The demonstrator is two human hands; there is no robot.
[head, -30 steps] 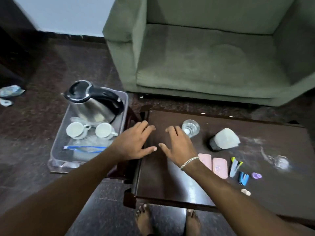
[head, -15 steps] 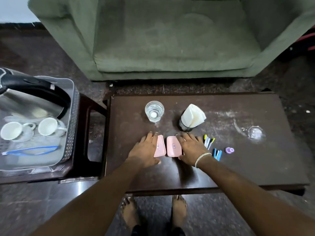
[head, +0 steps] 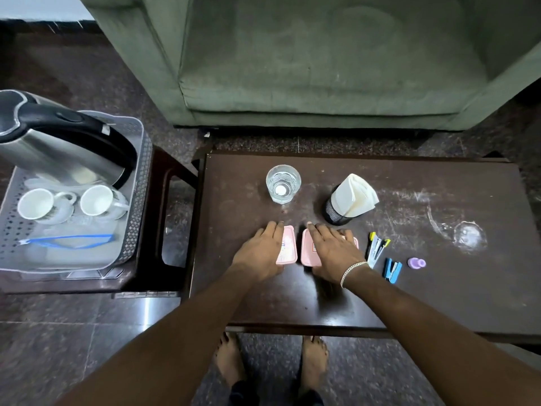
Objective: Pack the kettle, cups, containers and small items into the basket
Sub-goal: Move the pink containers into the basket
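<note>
Far left: grey perforated basket (head: 140, 183) sits on a dark side table (head: 164, 206). Steel kettle (head: 58, 148) with black handle lies tilted in the basket's far end. Two white cups (head: 36, 204) (head: 96, 199) on saucers just near of it, side by side. Clear container with a blue rim line (head: 67, 241) at the basket's near end.

Main dark table (head: 439, 288) to the right, green sofa (head: 322, 68) on its far side.

Left hand (head: 260, 250) lies flat, palm down, fingers extended, over the left edge of the left pink container (head: 288, 247). Touching it, not closed around it. Right hand (head: 333, 253), bracelet on wrist, is flat and spread over the right pink container (head: 307, 247), covering most of the lid. Also resting on top, no grasp visible. Both containers lie flat on the table, side by side with a narrow gap, near-centre.

Far of the hands: glass of water (head: 283, 183), and right of it a black mesh holder with white napkins (head: 349, 200).

Right of the right hand, in a row: yellow-tipped stapler (head: 377, 249), blue stapler (head: 392, 269), small purple cap-like item (head: 416, 263). White scuff ring on the tabletop further right.

Bare feet (head: 231, 358) on the floor at the near edge.
</note>
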